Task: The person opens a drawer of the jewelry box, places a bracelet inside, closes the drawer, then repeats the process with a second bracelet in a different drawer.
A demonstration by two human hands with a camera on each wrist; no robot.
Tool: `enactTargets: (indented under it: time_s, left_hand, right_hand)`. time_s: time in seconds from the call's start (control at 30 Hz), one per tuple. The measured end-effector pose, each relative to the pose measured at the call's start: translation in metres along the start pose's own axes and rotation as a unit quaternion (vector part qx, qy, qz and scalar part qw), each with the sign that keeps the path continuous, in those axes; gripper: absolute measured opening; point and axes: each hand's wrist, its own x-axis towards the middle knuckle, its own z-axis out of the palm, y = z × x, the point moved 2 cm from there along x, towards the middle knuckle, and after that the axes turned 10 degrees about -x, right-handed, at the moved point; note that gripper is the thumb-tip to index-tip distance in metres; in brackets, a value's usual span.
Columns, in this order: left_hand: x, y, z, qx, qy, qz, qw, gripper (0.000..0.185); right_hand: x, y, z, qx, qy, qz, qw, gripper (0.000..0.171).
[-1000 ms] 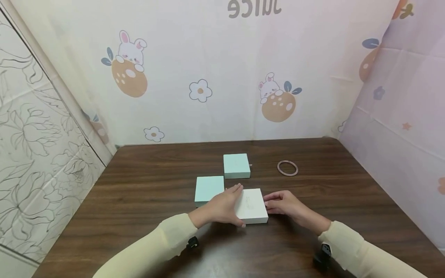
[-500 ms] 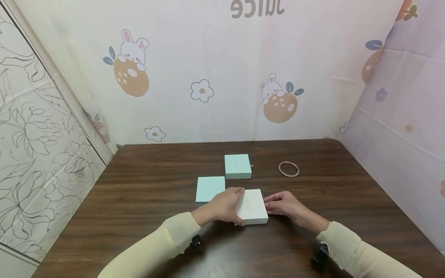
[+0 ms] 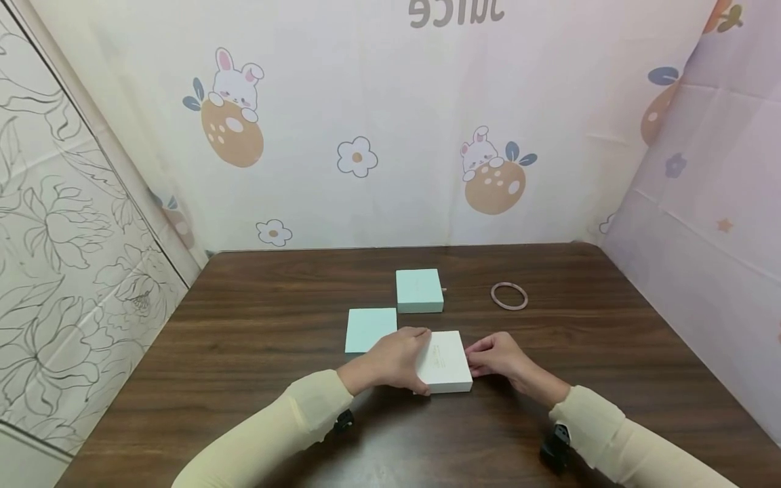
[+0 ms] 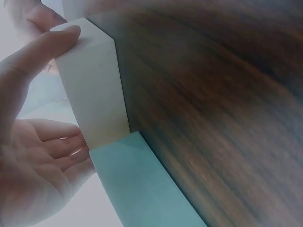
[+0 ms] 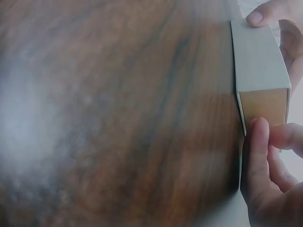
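Note:
A white square gift box (image 3: 444,362) with faint gold lettering lies flat on the dark wooden table (image 3: 262,318). My left hand (image 3: 393,359) grips it from the left, thumb on the near side, fingers toward the far side. At its right end, my right hand (image 3: 502,354) has thumb and fingertips drawn together against the box. In the right wrist view that end shows a tan inner face (image 5: 261,105) framed by the white sleeve; the fingertips hide whatever is between them. A mint-green box (image 3: 370,330) stands close behind the left hand.
Farther back sits another mint-green box (image 3: 419,290), a small tab sticking out of its right side. To the right of that lies a pinkish ring (image 3: 509,296). A printed cloth (image 3: 403,203) hangs behind the table's far edge.
Both hands keep almost the same places at the white box. The whole view shifts slightly; the boxes and ring stay put on the table.

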Motion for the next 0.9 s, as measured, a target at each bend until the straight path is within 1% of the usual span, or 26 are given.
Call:
enactTargets:
  time_s: [0.2, 0.47, 0.73, 0.9]
  left_hand:
    - [0.001, 0.0, 0.0, 0.01, -0.007, 0.002, 0.9999, 0.096]
    - [-0.001, -0.001, -0.001, 0.009, -0.012, 0.011, 0.9998, 0.096]
    - [-0.002, -0.002, -0.002, 0.01, -0.018, 0.021, 0.9996, 0.096]
    - [-0.003, -0.002, -0.002, 0.009, -0.019, 0.02, 0.9996, 0.096]
  right_hand:
    - [-0.002, 0.001, -0.004, 0.005, 0.012, 0.001, 1.0, 0.02]
    - [-0.004, 0.004, -0.006, 0.016, 0.012, -0.021, 1.0, 0.02]
    - [-0.005, 0.007, -0.009, -0.002, 0.016, -0.018, 1.0, 0.018]
    - [-0.005, 0.008, -0.011, -0.013, 0.018, -0.016, 1.0, 0.018]
